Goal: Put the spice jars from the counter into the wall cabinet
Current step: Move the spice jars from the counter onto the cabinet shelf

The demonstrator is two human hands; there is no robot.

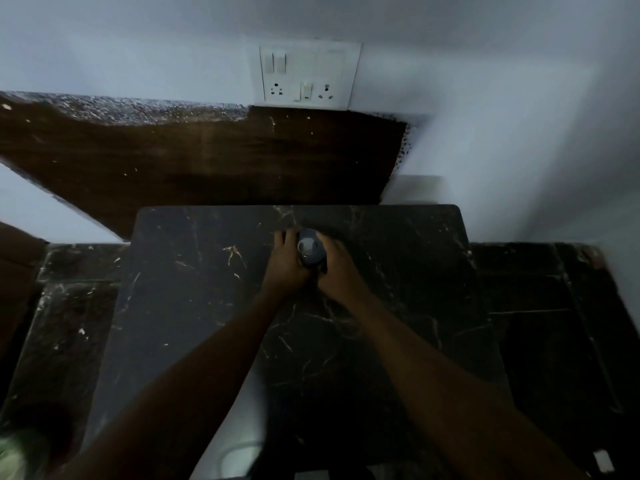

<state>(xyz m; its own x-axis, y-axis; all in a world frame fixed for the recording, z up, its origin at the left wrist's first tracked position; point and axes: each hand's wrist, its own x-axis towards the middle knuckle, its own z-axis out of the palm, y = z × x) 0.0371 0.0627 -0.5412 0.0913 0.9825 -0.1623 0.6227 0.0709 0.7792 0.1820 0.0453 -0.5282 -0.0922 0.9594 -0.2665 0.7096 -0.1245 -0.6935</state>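
A small spice jar with a grey-blue lid stands on the black marble counter, near its far edge. My left hand wraps around the jar's left side. My right hand wraps around its right side. Both hands grip the jar from opposite sides, and most of its body is hidden between them. The picture is dim and blurred. No wall cabinet shows in this view.
A dark wooden panel runs behind the counter. A white switch and socket plate sits on the wall above it. Dark marble floor lies on both sides of the counter. The white wall closes in at right.
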